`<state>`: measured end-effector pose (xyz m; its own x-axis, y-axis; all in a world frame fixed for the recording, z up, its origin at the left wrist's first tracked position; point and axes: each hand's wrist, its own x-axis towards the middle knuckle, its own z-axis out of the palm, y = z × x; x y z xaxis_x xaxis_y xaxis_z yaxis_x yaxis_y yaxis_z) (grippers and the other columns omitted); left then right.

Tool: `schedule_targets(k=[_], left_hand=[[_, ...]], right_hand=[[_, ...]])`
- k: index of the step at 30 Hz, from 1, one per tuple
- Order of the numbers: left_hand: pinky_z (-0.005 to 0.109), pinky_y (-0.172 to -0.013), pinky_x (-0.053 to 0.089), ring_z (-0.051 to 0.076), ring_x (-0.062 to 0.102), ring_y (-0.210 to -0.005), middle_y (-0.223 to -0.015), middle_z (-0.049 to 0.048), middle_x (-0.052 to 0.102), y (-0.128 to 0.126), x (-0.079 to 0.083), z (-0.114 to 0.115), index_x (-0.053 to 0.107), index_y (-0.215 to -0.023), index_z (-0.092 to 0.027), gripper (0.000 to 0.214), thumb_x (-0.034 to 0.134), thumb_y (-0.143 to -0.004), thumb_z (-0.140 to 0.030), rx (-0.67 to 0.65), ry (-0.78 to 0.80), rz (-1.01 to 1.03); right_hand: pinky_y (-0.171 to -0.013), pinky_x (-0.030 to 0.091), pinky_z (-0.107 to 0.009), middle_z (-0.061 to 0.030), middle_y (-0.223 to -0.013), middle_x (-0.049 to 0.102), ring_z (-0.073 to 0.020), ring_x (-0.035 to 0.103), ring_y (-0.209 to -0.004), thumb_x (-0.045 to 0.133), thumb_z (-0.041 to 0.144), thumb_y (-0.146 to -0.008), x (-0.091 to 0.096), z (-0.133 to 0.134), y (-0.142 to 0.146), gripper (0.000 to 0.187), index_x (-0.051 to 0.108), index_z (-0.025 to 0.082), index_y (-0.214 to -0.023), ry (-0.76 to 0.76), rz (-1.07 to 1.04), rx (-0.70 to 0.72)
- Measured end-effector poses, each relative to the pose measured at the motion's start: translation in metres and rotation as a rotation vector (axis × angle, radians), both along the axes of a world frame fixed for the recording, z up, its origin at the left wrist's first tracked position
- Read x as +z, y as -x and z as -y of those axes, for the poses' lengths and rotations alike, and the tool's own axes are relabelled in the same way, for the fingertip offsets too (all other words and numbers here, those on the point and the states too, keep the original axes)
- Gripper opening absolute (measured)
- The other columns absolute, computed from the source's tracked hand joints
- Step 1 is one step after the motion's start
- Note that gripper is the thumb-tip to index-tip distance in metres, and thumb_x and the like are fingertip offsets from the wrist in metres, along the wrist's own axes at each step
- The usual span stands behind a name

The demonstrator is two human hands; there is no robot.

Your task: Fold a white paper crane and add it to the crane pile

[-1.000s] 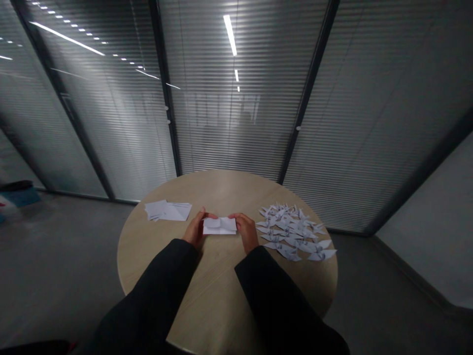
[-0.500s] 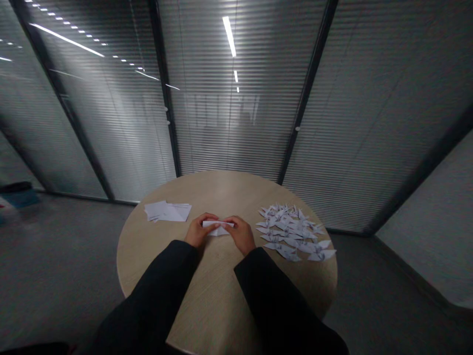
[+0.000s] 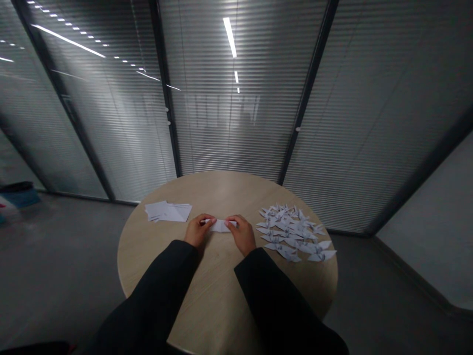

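Two bare hands near the middle of the frame, forearms angled inward from the bottom edge in black sleeves. Left hand (image 3: 198, 230) at the left end and right hand (image 3: 242, 234) at the right end of one narrow folded white paper strip (image 3: 221, 226), palms down, low over the tabletop. Fingers of each hand held together, clamped on the strip's ends, with the strip's middle showing between the hands. Strip lying flat and level, just above the centre of the round light-wood table (image 3: 218, 190), close to the nearer side of the paper stack and the crane pile.

To the upper left of the hands, one loose stack of white paper sheets (image 3: 168, 211), slightly fanned, its sheet count too hard to tell. To the right of the hands, one large flat cluster of white origami cranes (image 3: 291, 231), many overlapping, well over a dozen, exact count not readable, near the table's right edge. Behind the table, across the upper frame, glass partitions with horizontal blinds (image 3: 229, 123).
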<state>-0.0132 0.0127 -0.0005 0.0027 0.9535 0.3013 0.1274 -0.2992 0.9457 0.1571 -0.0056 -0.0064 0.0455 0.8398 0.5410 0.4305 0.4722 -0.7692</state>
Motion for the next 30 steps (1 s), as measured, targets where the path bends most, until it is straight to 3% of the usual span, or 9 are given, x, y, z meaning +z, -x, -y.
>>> schedule_targets(k=[12, 17, 22, 30], left_hand=[[0.028, -0.063, 0.047, 0.018, 0.06, -0.068, -0.072, 0.0043, 0.066, 0.003, -0.0053, -0.0032, 0.065, -0.073, -0.016, 0.028, 0.065, -0.069, -0.043, 0.052, -0.057, -0.012], [0.03, -0.068, 0.048, 0.019, 0.061, -0.071, -0.074, 0.0054, 0.066, 0.0002, -0.0075, -0.0015, 0.066, -0.073, -0.017, 0.026, 0.064, -0.071, -0.042, 0.012, -0.14, -0.144], [0.031, -0.073, 0.047, 0.02, 0.061, -0.078, -0.077, 0.0066, 0.066, -0.0019, -0.0034, 0.0034, 0.066, -0.071, -0.018, 0.027, 0.061, -0.074, -0.044, -0.048, -0.222, -0.279], [0.026, -0.059, 0.04, 0.016, 0.053, -0.064, -0.065, 0.0005, 0.057, -0.0025, -0.0045, 0.0032, 0.056, -0.072, -0.019, 0.026, 0.049, -0.081, -0.042, 0.044, -0.151, -0.204]], right_hand=[[-0.075, 0.045, -0.03, -0.0025, -0.084, 0.064, -0.0184, 0.06, -0.082, 0.057, 0.021, -0.082, -0.0008, -0.0009, -0.0017, 0.007, 0.064, 0.021, -0.082, 0.008, 0.067, -0.068], [-0.083, 0.044, -0.032, -0.0038, -0.088, 0.066, -0.019, 0.059, -0.089, 0.059, 0.022, -0.084, 0.0013, 0.0026, 0.0005, 0.008, 0.066, 0.022, -0.084, -0.109, 0.219, -0.012], [-0.082, 0.043, -0.032, -0.0035, -0.086, 0.067, -0.0187, 0.059, -0.087, 0.059, 0.024, -0.085, 0.0003, 0.004, 0.0023, 0.009, 0.067, 0.022, -0.082, -0.133, 0.307, -0.004], [-0.08, 0.043, -0.031, -0.0033, -0.082, 0.067, -0.0185, 0.059, -0.084, 0.059, 0.02, -0.084, 0.0031, 0.0032, 0.0016, 0.009, 0.066, 0.021, -0.077, -0.15, 0.27, -0.039]])
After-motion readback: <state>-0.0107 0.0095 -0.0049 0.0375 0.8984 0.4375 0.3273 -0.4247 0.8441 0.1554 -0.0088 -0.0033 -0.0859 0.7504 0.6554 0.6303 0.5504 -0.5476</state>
